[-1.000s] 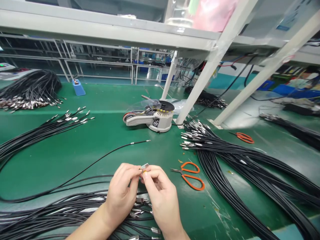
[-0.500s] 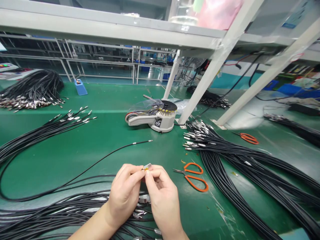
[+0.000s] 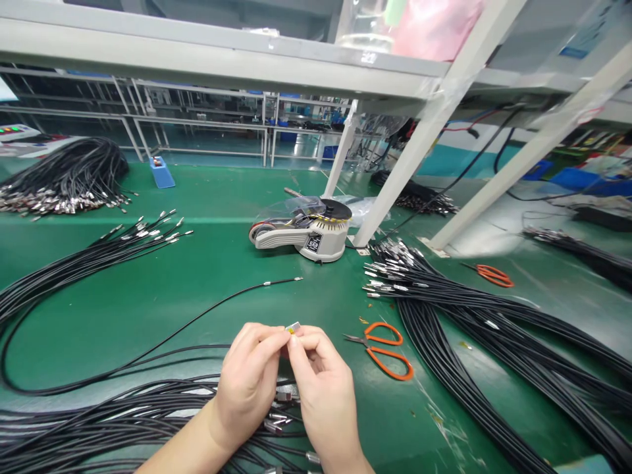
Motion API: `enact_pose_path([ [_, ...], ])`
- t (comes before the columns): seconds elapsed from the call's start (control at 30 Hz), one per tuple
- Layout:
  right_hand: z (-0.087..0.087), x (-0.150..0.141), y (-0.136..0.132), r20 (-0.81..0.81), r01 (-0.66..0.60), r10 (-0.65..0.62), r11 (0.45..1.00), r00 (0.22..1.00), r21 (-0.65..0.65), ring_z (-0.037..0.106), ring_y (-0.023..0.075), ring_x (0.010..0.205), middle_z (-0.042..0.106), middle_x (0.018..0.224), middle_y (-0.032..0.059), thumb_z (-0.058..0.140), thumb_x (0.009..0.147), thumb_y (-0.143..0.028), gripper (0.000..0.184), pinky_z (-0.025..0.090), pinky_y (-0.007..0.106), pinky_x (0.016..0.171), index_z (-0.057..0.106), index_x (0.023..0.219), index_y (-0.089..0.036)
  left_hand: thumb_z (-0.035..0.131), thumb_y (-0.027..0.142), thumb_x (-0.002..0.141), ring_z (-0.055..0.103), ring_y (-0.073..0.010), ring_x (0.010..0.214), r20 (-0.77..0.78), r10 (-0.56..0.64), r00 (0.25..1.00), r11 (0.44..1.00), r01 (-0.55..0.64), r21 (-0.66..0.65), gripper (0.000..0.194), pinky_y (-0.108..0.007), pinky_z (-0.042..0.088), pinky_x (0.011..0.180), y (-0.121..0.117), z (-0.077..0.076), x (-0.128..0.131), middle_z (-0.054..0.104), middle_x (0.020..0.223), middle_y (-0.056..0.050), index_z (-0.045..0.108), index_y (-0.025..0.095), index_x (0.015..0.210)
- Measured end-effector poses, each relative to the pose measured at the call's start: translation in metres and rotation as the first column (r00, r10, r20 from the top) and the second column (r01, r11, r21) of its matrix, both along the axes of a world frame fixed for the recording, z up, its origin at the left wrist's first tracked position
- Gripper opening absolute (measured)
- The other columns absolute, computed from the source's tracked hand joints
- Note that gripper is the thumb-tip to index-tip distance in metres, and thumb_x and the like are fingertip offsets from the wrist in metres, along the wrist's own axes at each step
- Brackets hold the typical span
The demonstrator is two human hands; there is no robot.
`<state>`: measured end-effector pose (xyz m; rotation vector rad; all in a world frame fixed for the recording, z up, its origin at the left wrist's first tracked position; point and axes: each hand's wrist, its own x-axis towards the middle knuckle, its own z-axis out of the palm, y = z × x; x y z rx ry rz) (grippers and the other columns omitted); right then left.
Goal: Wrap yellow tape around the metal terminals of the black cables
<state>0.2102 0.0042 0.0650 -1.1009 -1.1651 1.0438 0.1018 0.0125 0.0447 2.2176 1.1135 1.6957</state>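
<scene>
Both hands meet low in the middle of the view over a green bench mat (image 3: 222, 263). My left hand (image 3: 247, 382) and my right hand (image 3: 323, 388) pinch a small silver cable connector (image 3: 293, 327) between their fingertips, with a bit of yellow on it. Under my hands lies a bundle of black cables (image 3: 123, 421) with metal ends. A single black cable (image 3: 197, 316) curves across the mat just beyond my fingers.
Orange-handled scissors (image 3: 385, 349) lie right of my hands. A grey tape dispenser (image 3: 311, 234) stands mid-bench. Large black cable bundles lie right (image 3: 494, 336), left (image 3: 74, 263) and far left (image 3: 69, 174). Second scissors (image 3: 491, 274) sit far right. White shelf posts (image 3: 409, 151) rise behind.
My hands have stayed together on the connector, with only slight finger shifts. The view has drifted a little.
</scene>
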Motion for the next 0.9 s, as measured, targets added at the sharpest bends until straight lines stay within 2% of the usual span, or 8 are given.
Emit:
enact_pose_path([
  [0.37,0.004,0.000,-0.001,0.010,0.004,-0.004,1.000,1.000,-0.015,0.059,0.0159,0.079,0.060,0.082,0.0039,0.057,0.080,-0.023,0.016,0.049,0.025,0.070,0.055,0.065,-0.018,0.047,0.001,0.083,0.056,-0.0143,0.082,-0.022,0.038,0.999,0.999,-0.038,-0.008,0.039,-0.029,0.049,0.070,-0.001,0.000,0.001,0.062,0.091,-0.005,0.053,0.022,0.115],
  [0.53,0.000,0.000,0.000,0.007,-0.011,0.011,1.000,1.000,-0.017,0.059,0.0152,0.074,0.061,0.079,0.0033,0.056,0.081,-0.026,0.016,0.049,0.024,0.068,0.058,0.068,-0.018,0.045,0.005,0.085,0.055,-0.0153,0.082,-0.038,0.079,0.996,0.994,-0.082,-0.075,0.030,-0.029,0.049,0.070,-0.001,-0.002,0.003,0.060,0.088,-0.006,0.054,0.020,0.110],
  [0.73,-0.003,0.004,-0.002,0.049,-0.034,0.037,0.998,0.998,-0.062,0.061,0.0177,0.079,0.064,0.084,0.0058,0.055,0.082,-0.033,0.020,0.051,0.027,0.072,0.066,0.077,-0.017,0.046,0.013,0.087,0.055,-0.0170,0.082,-0.154,0.169,0.973,0.975,-0.188,-0.119,0.023,-0.032,0.049,0.073,0.005,-0.005,-0.001,0.061,0.090,-0.007,0.054,0.017,0.109],
  [0.9,-0.003,0.017,-0.007,0.019,-0.088,0.093,0.981,0.996,-0.174,0.064,0.0218,0.080,0.067,0.090,0.0098,0.054,0.081,-0.043,0.032,0.054,0.033,0.071,0.069,0.085,-0.015,0.046,0.011,0.087,0.055,-0.0158,0.079,-0.189,0.182,0.965,0.979,-0.196,-0.057,0.027,-0.030,0.048,0.070,0.004,-0.003,-0.002,0.061,0.088,-0.007,0.054,0.017,0.112],
])
